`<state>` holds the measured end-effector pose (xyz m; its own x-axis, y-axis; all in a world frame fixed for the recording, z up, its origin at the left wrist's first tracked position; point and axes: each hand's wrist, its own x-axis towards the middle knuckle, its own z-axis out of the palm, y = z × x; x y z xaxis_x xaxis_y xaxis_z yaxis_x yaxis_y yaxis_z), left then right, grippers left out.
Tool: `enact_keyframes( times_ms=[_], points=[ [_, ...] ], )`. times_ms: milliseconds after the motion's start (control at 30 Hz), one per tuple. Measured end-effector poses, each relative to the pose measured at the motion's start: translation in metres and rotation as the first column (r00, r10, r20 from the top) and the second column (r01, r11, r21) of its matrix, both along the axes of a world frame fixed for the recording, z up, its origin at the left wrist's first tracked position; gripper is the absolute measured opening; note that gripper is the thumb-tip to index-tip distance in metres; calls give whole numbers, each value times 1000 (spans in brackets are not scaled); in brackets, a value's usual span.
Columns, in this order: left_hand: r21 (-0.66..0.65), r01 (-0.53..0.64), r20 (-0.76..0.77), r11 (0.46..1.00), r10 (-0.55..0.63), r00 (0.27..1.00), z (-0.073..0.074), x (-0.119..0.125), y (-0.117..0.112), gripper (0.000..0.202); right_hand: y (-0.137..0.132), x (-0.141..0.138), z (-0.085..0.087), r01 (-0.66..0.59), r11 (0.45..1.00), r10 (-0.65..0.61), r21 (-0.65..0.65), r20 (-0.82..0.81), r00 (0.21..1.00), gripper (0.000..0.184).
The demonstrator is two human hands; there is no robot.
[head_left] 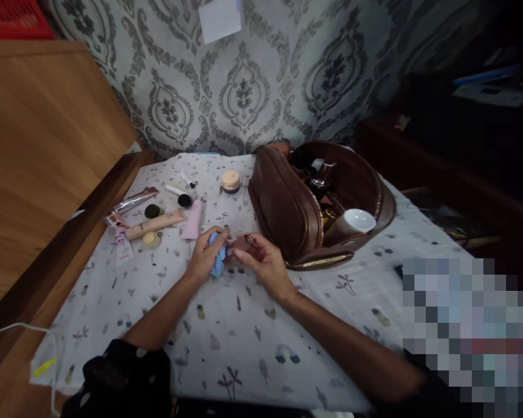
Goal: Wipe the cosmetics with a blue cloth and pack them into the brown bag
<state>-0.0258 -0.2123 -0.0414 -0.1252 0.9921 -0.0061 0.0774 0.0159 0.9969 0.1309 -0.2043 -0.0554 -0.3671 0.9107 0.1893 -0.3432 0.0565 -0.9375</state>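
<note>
Near the middle of the table, my left hand [207,251] is closed around a light blue cloth [218,255]. Close beside it, my right hand [265,264] pinches a small brown item [244,242] whose kind I cannot make out. The fingertips of both hands nearly meet, and a reddish bit shows between them. Just right of my right hand stands an open brown cosmetic bag [283,203] with a gold zipper. Inside it are several dark and shiny items and a white round-topped container [359,220]. Left of my hands lies a pink tube [193,219].
Several cosmetics lie at the left: a beige tube [157,224], a silvery tube [136,199], a small yellow jar [150,239] and a white-and-purple tube [122,247]. A cream-lidded jar [230,181] stands at the back. A wooden panel [47,145] borders the left side.
</note>
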Motion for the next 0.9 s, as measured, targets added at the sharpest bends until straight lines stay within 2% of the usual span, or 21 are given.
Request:
enact_keyframes(
  times_ms=[100,200,267,333,433,500,567,733,900],
  points=[
    [11,30,-41,1000,-29,999,1,-1,0,45,2,1,1,21,1000,-22,21,24,999,35],
    [61,-40,-115,997,47,992,7,-1,-1,48,3,2,1,51,999,-51,10,86,995,37],
    [60,-88,-101,994,94,990,12,0,-3,51,3,2,1,54,998,-52,-16,116,992,41],
    [72,-128,-70,989,133,989,17,2,-7,49,2,2,2,22,999,-18,-30,139,990,44],
    [216,-138,-112,967,165,980,23,7,-14,33,0,1,5,-62,997,67,-36,143,987,47],
    [292,-66,-181,954,123,976,23,9,-18,28,-2,2,7,-102,994,105,-34,129,986,47],
    [298,4,-215,955,63,975,22,11,-21,22,-2,2,8,-121,992,123,-28,111,986,45],
    [201,70,-132,977,-44,990,22,8,-18,27,2,1,2,-84,994,87,-74,37,996,44],
    [125,246,-158,961,-225,961,33,-5,-13,31,4,-2,-2,-34,986,29,-160,-30,999,46]
  ],
)
